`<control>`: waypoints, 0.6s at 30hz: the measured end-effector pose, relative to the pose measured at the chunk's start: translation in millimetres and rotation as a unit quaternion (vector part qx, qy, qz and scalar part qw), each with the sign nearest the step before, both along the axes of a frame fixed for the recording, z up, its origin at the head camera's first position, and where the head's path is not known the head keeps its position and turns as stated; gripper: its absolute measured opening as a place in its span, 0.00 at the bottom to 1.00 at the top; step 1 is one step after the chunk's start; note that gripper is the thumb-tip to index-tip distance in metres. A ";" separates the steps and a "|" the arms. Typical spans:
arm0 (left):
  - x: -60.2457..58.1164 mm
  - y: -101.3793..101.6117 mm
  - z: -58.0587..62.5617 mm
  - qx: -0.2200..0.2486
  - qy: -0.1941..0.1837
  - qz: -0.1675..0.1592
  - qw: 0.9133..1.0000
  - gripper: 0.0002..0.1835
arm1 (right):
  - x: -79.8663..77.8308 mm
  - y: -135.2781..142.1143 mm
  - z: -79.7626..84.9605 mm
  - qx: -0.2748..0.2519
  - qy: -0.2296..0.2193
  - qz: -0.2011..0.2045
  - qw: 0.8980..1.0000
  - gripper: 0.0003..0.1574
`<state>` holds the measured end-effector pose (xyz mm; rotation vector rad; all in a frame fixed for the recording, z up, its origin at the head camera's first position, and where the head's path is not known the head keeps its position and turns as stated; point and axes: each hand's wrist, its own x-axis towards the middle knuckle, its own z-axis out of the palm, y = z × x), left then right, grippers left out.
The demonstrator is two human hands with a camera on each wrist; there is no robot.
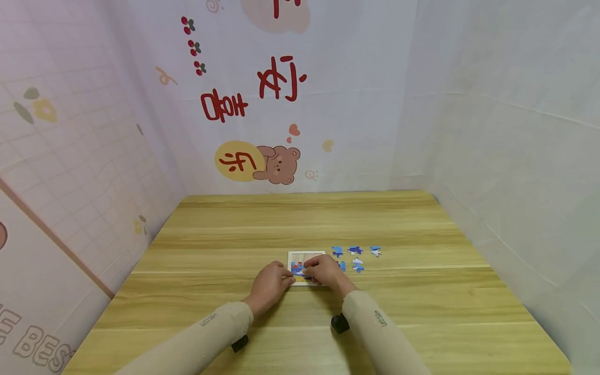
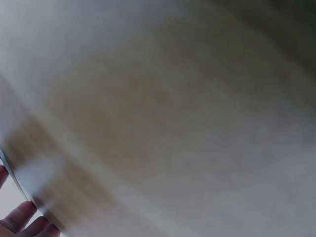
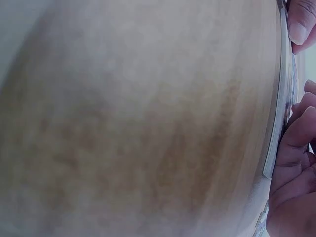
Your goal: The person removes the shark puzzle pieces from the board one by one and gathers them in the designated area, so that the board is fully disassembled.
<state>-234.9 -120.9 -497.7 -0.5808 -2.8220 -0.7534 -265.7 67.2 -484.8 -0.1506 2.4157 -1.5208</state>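
Note:
A white-rimmed jigsaw tray [image 1: 307,252] lies on the table, with joined blue, red and yellow pieces [image 1: 297,267] in its near part. My left hand [image 1: 271,285] grips the tray's left side near the front corner. Over the tray's right half, my right hand [image 1: 326,271] has thumb and index finger together at a puzzle piece, mostly covered by the fingertips. In the right wrist view, curled fingers [image 3: 301,131] of the right hand sit over the tray rim [image 3: 276,118]. The left wrist view catches only a few left fingertips [image 2: 22,215] at its lower corner.
Right of the tray lie several loose puzzle pieces, among them a purple-blue one [image 1: 354,250], a far-right one [image 1: 376,251] and a blue-white one [image 1: 358,265]. One piece [image 1: 342,266] is partly behind the right hand. The wood-grain table [image 1: 225,229] meets printed curtains [image 1: 365,130].

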 end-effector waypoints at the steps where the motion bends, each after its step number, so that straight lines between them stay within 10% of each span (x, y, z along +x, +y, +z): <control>1: -0.5 -0.1 -0.2 -0.001 0.003 -0.003 1.000 0.08 | -0.3 -0.1 0.1 -0.005 -0.004 -0.001 1.000 0.15; 18: -0.2 -0.8 5.7 -0.015 0.004 -0.031 0.999 0.07 | -1.5 -7.5 3.8 -0.039 -0.002 -0.016 0.999 0.14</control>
